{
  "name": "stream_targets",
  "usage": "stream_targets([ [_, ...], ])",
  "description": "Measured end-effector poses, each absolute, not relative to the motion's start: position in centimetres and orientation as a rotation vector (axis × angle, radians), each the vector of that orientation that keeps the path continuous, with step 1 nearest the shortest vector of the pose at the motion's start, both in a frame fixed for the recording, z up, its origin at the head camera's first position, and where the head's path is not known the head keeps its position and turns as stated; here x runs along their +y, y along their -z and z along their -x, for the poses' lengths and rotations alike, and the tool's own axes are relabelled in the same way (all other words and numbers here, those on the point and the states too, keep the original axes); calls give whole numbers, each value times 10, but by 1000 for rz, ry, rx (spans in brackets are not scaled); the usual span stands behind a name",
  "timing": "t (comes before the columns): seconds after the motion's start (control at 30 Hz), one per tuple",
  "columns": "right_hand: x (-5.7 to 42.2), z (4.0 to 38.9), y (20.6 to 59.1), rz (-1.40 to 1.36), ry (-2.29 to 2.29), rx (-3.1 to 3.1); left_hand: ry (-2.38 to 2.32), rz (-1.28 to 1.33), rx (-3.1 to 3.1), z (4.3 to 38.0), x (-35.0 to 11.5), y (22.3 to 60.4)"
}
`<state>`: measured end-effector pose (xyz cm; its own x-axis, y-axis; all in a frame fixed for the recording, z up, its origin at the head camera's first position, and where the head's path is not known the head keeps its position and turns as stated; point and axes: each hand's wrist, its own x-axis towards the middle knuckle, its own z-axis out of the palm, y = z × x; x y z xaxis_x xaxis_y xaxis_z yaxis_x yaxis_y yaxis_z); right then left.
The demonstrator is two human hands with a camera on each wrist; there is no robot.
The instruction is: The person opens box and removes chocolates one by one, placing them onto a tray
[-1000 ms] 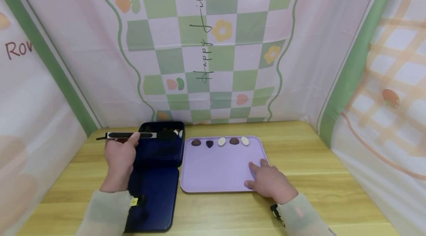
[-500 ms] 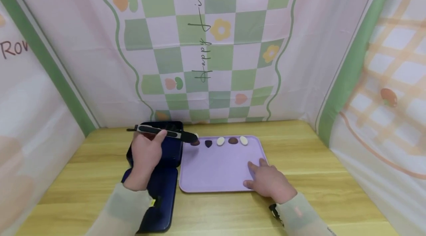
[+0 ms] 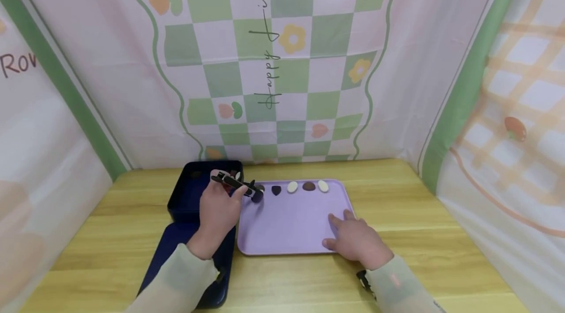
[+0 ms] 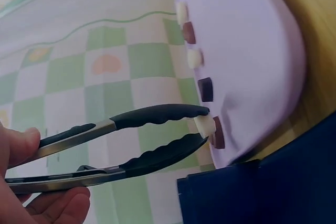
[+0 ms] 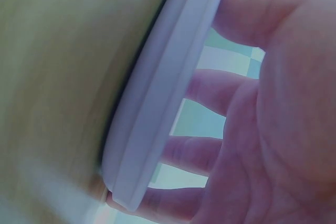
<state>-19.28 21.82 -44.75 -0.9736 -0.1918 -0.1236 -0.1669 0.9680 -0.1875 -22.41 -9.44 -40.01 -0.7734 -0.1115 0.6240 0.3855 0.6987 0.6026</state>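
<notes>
We saw a white piece (image 4: 206, 125) between the tips of the tongs (image 3: 233, 183), above the far left corner of the tray (image 3: 291, 227). In the left wrist view it overlapped a brown piece (image 4: 219, 134) at the left end of a row; we could not tell whether the two touched.

The left hand (image 3: 218, 215) pinched the tongs, its thumb on one arm and fingers on the other. The tongs slanted down toward the tray. The right hand (image 3: 359, 240) rested on the tray's right edge, fingers and thumb spread and reaching in over the rim.

Along the tray's far edge, rightward from the brown piece, we saw a dark piece (image 3: 276, 190), a white oval (image 3: 293, 187), a brown dome (image 3: 309, 186) and an end oval (image 3: 323, 186), also white, all set apart.

Just left of the tray we saw a navy box (image 3: 177, 216), open, with small pieces in its far right corner, partly behind the tongs. Its lid (image 3: 165, 254) lay flat on the near side, partly under the left sleeve (image 3: 183, 276). All of it stood on a wooden table (image 3: 287, 283), before a checked cloth (image 3: 291, 77) lettered "Happy Life".
</notes>
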Motion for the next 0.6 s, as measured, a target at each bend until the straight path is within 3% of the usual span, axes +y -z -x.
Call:
stream_targets([
  [0.6, 216, 191, 445, 259, 261, 2974, 965, 257, -2179, 223, -94, 403],
])
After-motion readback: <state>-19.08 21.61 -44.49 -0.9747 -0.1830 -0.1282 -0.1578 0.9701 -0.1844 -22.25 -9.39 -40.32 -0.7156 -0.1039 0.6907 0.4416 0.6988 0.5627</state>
